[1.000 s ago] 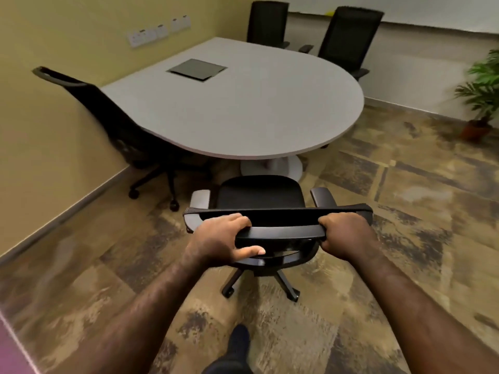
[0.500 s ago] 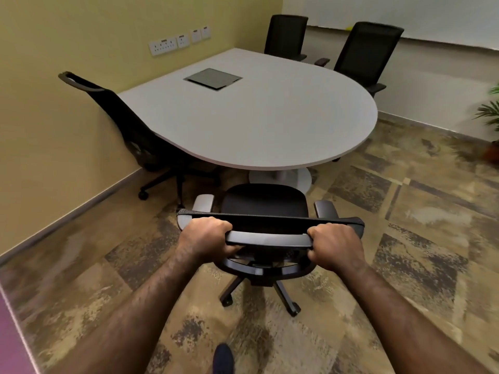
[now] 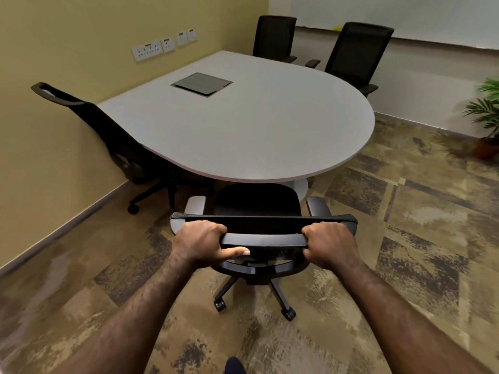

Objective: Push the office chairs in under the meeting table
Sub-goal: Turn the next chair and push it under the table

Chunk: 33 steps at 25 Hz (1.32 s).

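Both my left hand (image 3: 198, 245) and right hand (image 3: 328, 245) clamped on the chair (image 3: 258, 202) backrest top; seat front just at the table (image 3: 243, 125) edge. Risk: armrests (image 3: 318, 207) may catch the table rim if too high; casters (image 3: 220, 305) may veer on carpet.

A single head-worn wide-angle camera faces forward and down. Nearest the lens are the forearms and the gripped chair back (image 3: 263, 221); the meeting table (image 3: 270, 125) and the far wall lie beyond.
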### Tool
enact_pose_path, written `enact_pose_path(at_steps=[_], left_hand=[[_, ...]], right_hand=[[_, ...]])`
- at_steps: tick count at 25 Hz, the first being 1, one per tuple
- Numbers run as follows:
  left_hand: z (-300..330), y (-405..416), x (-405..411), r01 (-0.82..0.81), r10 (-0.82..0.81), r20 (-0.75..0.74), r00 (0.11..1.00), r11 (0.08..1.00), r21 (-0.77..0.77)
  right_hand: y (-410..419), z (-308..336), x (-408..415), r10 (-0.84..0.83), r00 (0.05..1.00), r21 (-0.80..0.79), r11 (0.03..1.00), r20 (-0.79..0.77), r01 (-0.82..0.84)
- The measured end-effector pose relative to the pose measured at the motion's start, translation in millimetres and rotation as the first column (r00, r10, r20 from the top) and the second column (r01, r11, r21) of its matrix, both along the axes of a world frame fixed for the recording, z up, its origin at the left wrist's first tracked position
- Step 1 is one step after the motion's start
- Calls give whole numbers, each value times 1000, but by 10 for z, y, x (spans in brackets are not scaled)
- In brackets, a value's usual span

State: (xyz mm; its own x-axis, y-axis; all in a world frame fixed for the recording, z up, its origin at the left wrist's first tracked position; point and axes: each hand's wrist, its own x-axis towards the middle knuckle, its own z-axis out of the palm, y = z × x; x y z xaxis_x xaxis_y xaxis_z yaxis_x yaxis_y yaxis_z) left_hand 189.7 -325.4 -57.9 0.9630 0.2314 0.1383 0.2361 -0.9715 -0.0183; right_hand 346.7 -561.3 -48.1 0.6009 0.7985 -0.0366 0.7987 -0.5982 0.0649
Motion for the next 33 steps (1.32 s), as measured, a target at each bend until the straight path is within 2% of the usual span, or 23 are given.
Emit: enact_pose_path(at_steps=[7,13,21,33], left_hand=[[1,707,352,71,-71,18,997,997,11],[11,1011,633,64,-64,42,997,998,2],[8,1033,610,74,-75,81,994,997,9],[-47,680,316,73,-71,101,992,997,-14]], right_hand=[[612,-57,262,-39,999,-8,999,3,39],[933,1,554,-43,999,-16,999,25,43],[929,-34,548,-6,998,30,1000,61,5],[618,-140,245,-35,997,47,998,72,32]])
